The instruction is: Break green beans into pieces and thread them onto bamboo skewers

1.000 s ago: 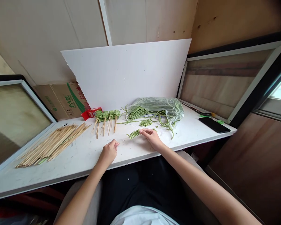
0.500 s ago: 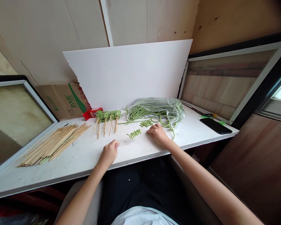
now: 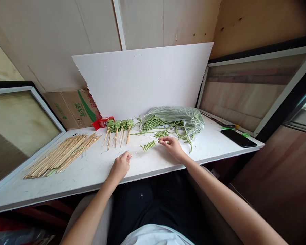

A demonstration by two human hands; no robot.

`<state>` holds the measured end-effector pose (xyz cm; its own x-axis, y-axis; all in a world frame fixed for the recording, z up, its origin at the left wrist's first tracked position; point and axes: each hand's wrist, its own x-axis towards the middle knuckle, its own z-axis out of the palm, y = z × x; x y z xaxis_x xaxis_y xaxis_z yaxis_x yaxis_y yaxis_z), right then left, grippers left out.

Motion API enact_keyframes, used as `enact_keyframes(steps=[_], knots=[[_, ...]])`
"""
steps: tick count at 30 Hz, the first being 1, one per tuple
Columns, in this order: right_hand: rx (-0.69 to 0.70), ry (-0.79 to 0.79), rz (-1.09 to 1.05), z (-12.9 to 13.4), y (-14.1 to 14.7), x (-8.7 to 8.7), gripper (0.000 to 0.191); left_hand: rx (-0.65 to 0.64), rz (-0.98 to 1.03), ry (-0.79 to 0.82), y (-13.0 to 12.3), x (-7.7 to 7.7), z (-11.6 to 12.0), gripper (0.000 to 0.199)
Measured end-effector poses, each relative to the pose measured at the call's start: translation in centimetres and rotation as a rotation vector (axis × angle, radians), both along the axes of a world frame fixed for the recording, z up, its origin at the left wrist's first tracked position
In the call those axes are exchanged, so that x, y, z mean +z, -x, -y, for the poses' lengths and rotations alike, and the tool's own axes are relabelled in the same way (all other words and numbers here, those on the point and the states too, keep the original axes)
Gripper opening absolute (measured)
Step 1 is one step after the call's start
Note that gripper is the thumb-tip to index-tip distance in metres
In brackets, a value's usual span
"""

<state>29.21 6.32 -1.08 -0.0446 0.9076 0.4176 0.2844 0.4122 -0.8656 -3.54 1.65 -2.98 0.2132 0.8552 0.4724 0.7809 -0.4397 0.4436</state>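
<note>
My left hand (image 3: 120, 166) pinches one end of a thin wooden skewer over the white table. Along the skewer's far part sits a zigzag-folded green bean (image 3: 148, 146). At the skewer's other end my right hand (image 3: 171, 146) has thumb and fingers pressed together, with something small and dark at the fingertips, too small to make out. Just behind my right hand is a small pile of cut bean pieces (image 3: 161, 134). Finished-looking bean skewers (image 3: 119, 126) lie stacked behind my left hand, their sticks pointing toward me.
A clear bag of long green beans (image 3: 172, 119) lies at the back. Bare skewers (image 3: 63, 154) spread over the left side, near a red box (image 3: 103, 123) and a cardboard box (image 3: 72, 109). A black phone (image 3: 238, 138) rests at the right. A white board (image 3: 145, 81) stands behind.
My right hand has lifted slightly off the table and moved to the skewer's tip. My left hand still holds the other end. The view has shifted slightly.
</note>
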Motion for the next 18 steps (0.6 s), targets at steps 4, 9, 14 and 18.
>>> enact_keyframes(steps=[4, 9, 14, 18], knots=[[0.089, 0.169, -0.273, 0.16, 0.41, -0.09, 0.046, -0.009, -0.002, -0.012, -0.03, -0.04, 0.01, 0.019], [0.119, 0.237, -0.302, 0.5, 0.44, 0.08, 0.046, -0.015, -0.015, 0.002, -0.02, -0.04, -0.03, 0.019], [0.129, 0.236, -0.282, 0.64, 0.51, 0.36, 0.045, -0.02, -0.006, 0.013, 0.05, -0.19, -0.16, 0.021], [0.132, 0.231, -0.285, 0.64, 0.49, 0.34, 0.045, -0.025, 0.0, 0.009, 0.05, -0.29, -0.26, 0.022]])
